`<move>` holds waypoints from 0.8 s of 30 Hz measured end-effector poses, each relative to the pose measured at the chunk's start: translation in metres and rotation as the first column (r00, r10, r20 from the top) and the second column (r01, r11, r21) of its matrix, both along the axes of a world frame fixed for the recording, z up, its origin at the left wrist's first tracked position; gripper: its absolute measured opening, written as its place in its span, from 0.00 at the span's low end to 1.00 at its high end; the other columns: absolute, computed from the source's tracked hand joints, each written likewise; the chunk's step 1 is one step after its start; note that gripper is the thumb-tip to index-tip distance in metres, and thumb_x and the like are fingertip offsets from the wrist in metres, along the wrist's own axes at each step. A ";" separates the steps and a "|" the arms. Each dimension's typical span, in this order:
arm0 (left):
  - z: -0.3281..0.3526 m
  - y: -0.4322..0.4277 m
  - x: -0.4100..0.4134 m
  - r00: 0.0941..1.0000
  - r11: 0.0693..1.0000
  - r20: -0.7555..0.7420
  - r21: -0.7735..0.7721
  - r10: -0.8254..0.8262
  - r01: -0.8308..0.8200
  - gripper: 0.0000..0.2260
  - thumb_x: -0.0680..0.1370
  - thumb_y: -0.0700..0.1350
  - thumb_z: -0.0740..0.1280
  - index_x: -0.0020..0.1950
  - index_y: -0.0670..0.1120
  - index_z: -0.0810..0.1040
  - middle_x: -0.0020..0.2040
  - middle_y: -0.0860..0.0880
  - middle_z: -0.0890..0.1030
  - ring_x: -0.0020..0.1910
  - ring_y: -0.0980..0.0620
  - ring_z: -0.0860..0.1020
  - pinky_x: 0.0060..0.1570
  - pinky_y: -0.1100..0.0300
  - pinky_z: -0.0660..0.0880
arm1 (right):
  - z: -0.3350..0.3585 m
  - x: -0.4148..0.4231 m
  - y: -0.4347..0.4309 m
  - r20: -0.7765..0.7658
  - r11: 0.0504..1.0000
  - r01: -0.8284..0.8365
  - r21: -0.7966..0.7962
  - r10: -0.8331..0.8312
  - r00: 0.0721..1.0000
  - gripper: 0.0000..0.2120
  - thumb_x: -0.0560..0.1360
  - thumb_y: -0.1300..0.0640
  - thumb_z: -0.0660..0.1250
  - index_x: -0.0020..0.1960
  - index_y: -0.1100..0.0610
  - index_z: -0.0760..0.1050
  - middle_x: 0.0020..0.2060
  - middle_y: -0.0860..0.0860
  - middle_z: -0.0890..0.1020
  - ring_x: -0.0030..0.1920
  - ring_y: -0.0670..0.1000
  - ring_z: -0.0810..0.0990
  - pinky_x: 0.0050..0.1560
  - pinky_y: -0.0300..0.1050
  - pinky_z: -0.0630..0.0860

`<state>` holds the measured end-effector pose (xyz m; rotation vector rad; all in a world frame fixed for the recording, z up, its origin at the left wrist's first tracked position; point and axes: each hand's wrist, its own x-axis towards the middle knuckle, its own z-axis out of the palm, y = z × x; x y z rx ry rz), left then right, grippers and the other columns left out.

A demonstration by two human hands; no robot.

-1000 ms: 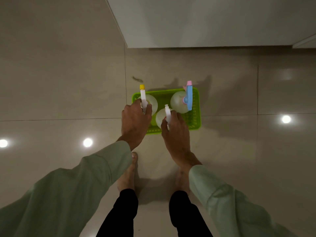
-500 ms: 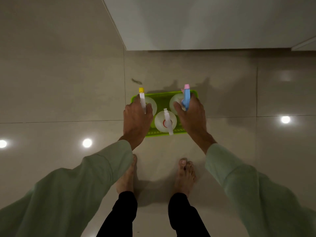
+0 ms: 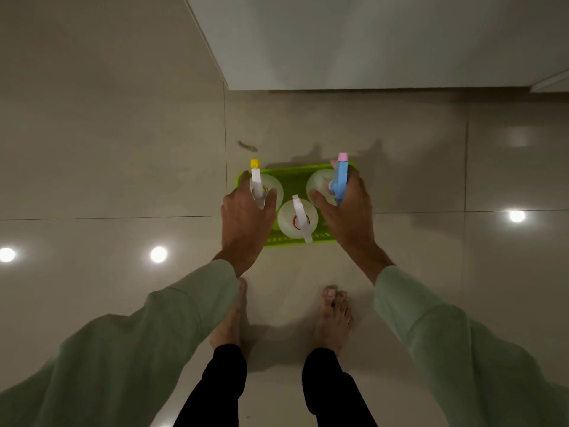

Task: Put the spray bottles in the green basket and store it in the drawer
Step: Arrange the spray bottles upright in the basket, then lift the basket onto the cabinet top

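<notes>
A green basket (image 3: 295, 180) rests on the tiled floor in front of my bare feet. Three translucent spray bottles stand in it. One with a yellow-tipped white sprayer (image 3: 255, 177) is at the left. One with a blue sprayer and pink tip (image 3: 341, 177) is at the right. A white-sprayer bottle (image 3: 297, 218) is at the near middle. My left hand (image 3: 246, 223) covers the basket's left end, with thumb and forefinger either side of the yellow-tipped sprayer. My right hand (image 3: 348, 214) covers the right end, straddling the blue sprayer. Both hands' fingers curl down at the basket's sides.
A white cabinet front (image 3: 369, 41) fills the top right, its lower edge just beyond the basket. Glossy beige floor tiles (image 3: 107, 149) spread to the left and right, reflecting ceiling lights. A small dark mark (image 3: 246, 145) lies on the floor near the basket's far left corner.
My right hand let go of the middle white-sprayer bottle and moved to the basket's right end by the blue sprayer. My left hand stayed at the left end, its fingers now spread wider.
</notes>
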<state>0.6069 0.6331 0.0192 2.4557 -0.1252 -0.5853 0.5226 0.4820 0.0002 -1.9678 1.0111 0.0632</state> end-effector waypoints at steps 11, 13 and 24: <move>-0.014 0.060 -0.042 0.984 1.000 -0.175 -0.007 0.016 -0.018 0.39 0.75 0.55 0.70 0.79 0.49 0.53 0.78 0.47 0.61 0.74 0.45 0.67 0.70 0.44 0.68 | -0.014 -0.074 -0.003 0.041 0.975 0.207 0.080 -0.211 0.977 0.27 0.78 0.47 0.68 0.74 0.49 0.64 0.68 0.45 0.70 0.66 0.50 0.73 0.64 0.61 0.74; -0.020 0.061 -0.046 0.982 0.999 -0.184 0.015 0.037 -0.035 0.36 0.76 0.54 0.69 0.78 0.48 0.55 0.77 0.46 0.64 0.73 0.45 0.68 0.70 0.44 0.68 | -0.024 -0.081 0.000 0.010 0.983 0.185 0.021 -0.185 0.983 0.22 0.79 0.58 0.66 0.71 0.55 0.68 0.65 0.52 0.72 0.63 0.54 0.75 0.61 0.63 0.75; -0.064 0.047 -0.027 0.923 0.989 -0.354 0.036 0.150 -0.146 0.29 0.78 0.44 0.67 0.76 0.49 0.61 0.66 0.41 0.77 0.63 0.38 0.75 0.61 0.44 0.75 | -0.069 -0.059 -0.013 -0.175 0.990 0.129 0.056 -0.118 0.977 0.22 0.75 0.65 0.61 0.69 0.55 0.68 0.57 0.57 0.81 0.57 0.61 0.78 0.55 0.54 0.75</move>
